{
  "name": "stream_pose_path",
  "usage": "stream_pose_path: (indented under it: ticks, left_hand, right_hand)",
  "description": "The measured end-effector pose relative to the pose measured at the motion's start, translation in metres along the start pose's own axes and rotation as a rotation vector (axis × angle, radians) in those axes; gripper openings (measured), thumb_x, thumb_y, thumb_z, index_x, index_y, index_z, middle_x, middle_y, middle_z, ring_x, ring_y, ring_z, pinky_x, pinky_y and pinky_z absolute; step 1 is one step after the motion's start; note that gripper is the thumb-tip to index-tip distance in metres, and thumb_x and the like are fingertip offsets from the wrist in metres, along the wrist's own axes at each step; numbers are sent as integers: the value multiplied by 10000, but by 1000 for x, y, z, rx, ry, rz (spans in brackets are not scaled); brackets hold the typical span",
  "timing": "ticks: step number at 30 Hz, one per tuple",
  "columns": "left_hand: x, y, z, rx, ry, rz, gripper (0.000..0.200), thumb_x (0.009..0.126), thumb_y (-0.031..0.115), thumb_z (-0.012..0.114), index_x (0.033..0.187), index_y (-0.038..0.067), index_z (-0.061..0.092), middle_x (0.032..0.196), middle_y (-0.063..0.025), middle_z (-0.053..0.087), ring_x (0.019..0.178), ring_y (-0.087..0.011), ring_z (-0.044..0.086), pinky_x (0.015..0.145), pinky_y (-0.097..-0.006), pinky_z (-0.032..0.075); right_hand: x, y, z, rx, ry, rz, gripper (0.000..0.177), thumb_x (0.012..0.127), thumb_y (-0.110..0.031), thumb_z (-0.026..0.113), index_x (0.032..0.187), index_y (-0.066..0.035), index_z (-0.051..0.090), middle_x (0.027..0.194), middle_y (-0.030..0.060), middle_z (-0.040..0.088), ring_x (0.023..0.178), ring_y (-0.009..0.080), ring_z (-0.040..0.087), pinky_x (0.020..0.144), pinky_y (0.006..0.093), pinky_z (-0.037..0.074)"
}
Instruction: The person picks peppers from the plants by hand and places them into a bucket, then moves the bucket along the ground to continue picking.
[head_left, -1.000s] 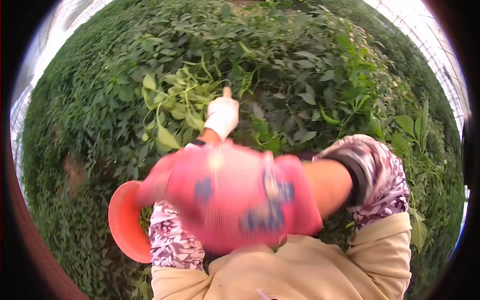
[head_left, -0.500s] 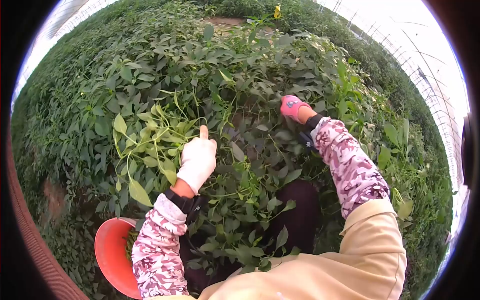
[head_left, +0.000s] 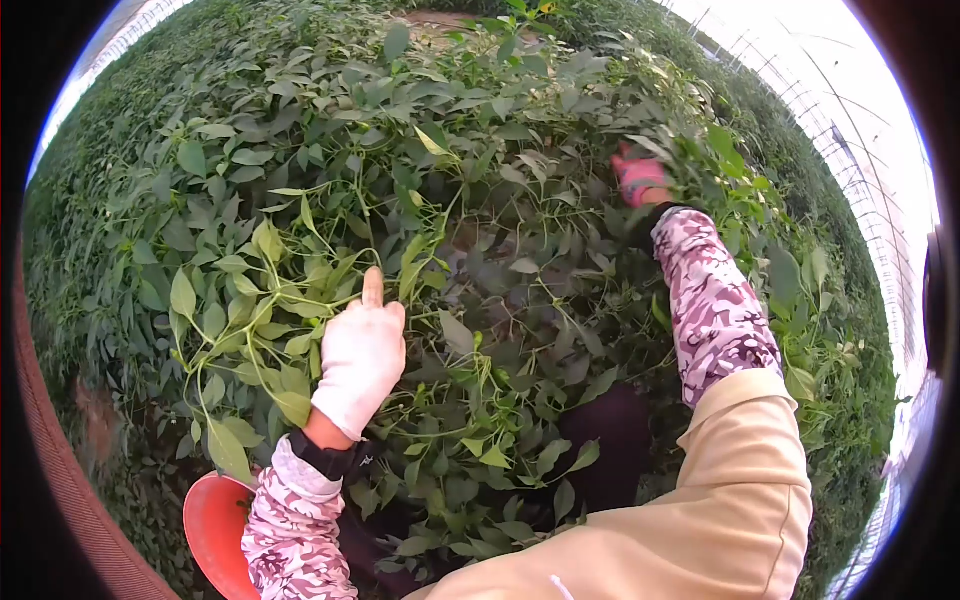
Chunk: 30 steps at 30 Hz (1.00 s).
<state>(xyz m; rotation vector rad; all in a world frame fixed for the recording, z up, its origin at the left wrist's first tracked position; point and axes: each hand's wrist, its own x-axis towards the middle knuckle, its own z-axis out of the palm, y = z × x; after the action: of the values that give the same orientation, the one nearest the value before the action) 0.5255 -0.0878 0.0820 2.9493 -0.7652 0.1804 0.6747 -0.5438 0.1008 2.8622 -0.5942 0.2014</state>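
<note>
Plants [head_left: 480, 160] fill most of the view, around both hands. Left hand [head_left: 362, 362], white glove, one bare fingertip pointing up, at the right edge of pale green branches [head_left: 262, 325]; can't tell if it grips a stem. Right hand [head_left: 640, 178], pink glove, up among leaves at upper right, partly covered and blurred; grip can't be told. Red bucket [head_left: 214, 530] lower left, beside the left patterned sleeve [head_left: 290, 520].
</note>
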Motion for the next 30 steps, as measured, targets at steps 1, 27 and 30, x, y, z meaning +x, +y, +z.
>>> stream_pose_path:
  ticks: [1, 27, 30]
  left_hand:
    - [-1, 0, 0, -25, 5, -10, 129, 665, 98, 586, 770, 31, 553, 1254, -261, 426, 783, -288, 601, 651, -372, 511]
    - [72, 24, -23, -146, -113, 72, 574, 718, 179, 625, 1226, 39, 398, 820, -195, 615, 788, -366, 597, 680, -405, 479]
    - [78, 35, -56, -211, -217, 83, 464, 733, 156, 593, 1162, 30, 469, 926, -236, 592, 849, -379, 580, 715, -389, 474]
  right_hand:
    - [-1, 25, -5, -94, 149, -95, 406, 882, -180, 400, 1283, -115, 394, 1297, 188, 414, 1207, 337, 390, 1003, 419, 312]
    - [-28, 97, -34, 354, 605, 67, 279, 789, -147, 523, 1054, -65, 550, 1074, 143, 563, 947, 319, 562, 821, 362, 456]
    - [-5, 130, -26, 507, 610, 186, 310, 792, -109, 503, 1099, -93, 535, 1116, 149, 539, 948, 325, 562, 819, 367, 454]
